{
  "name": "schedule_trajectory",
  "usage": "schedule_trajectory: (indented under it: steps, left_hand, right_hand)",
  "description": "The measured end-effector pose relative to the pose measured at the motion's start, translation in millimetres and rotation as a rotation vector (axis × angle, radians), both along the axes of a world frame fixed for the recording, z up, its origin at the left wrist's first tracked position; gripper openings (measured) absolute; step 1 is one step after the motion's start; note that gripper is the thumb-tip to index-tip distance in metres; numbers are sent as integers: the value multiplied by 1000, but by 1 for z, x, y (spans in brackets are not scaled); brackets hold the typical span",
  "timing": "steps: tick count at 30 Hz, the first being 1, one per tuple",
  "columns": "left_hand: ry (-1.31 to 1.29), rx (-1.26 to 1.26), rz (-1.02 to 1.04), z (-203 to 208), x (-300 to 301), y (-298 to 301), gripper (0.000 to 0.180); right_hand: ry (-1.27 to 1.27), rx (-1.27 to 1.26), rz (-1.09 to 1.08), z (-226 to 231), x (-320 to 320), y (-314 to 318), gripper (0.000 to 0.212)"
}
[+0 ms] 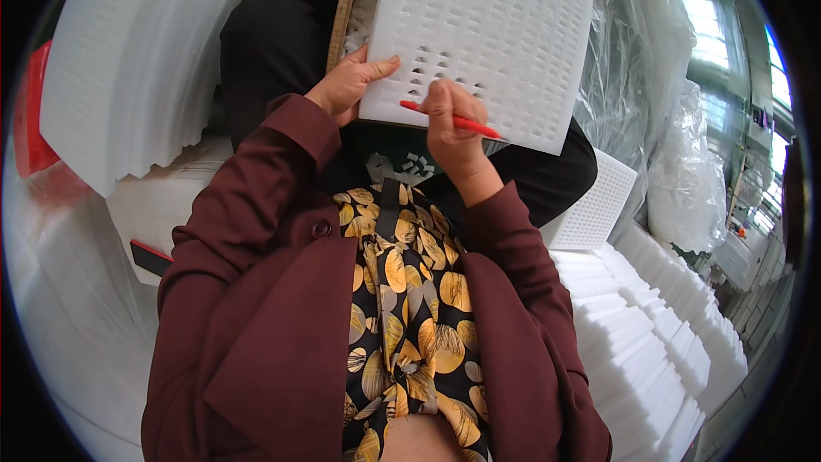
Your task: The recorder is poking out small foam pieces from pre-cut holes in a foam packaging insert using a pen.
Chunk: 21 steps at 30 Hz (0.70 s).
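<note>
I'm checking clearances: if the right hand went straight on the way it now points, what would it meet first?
Most likely the white perforated sheet, which lies just ahead of the right hand; whether they touch is unclear from this view.

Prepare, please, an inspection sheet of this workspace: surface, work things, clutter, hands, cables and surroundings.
Surface: box beneath foam sheet, rim showing at left.
Work things: foam sheet is white, slotted, several dark holes near its lower left corner; red tool above its lower edge.
Clutter: white bits below the sheet.
Hands: left hand holds the sheet's left edge; right hand grips red tool.
Cables: nothing seen.
Surroundings: foam stack left; clear plastic and white stacks right.
</note>
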State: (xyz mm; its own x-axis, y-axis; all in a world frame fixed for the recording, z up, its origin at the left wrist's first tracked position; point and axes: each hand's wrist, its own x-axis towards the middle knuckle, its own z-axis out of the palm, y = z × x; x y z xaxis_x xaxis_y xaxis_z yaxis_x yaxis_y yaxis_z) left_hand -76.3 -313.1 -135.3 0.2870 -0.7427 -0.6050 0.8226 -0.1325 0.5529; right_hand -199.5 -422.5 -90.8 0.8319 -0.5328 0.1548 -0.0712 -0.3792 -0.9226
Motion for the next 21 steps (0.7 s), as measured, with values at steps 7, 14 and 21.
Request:
schedule_trajectory:
  steps: [7,14,21]
  left_hand:
    - [58,-40,23,-4,-1,-3,29]
    - [70,-62,10,-1,-2,-1,29]
    - [69,-59,51,3,-4,1,33]
  right_hand:
    - [32,-483,75,-22,14,10,26]
    - [75,-439,32,-25,20,8,26]
    - [20,177,-132,-19,14,4,26]
